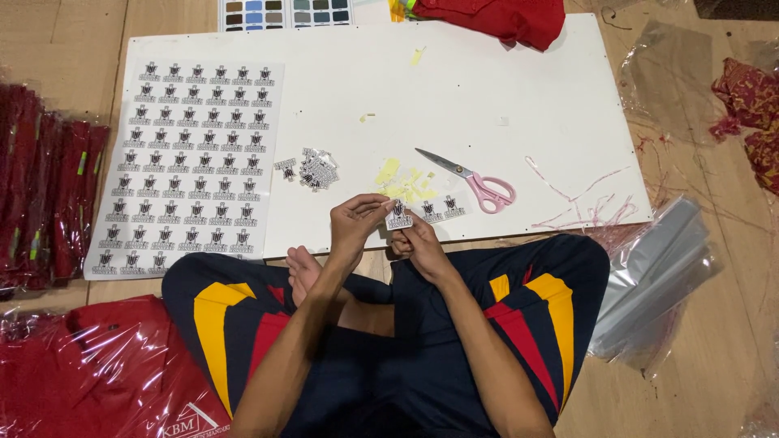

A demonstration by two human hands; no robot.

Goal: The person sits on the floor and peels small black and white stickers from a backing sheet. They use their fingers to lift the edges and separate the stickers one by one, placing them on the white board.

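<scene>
Both hands, left [355, 221] and right [415, 242], pinching 1 small sticker [398, 215] just below the pink scissors [479, 185], peeling best started slowly at a corner

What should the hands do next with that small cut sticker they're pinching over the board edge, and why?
Probably finish peeling its backing. Both the left hand and right hand pinch one small sticker at its edges, and yellow backing scraps already lie on the white board just beyond, beside the pink scissors. That suggests peeling, not cutting.

White sticker sheet [191, 166] left, cut label [398, 216] in hands, red packages [97, 373]
</scene>
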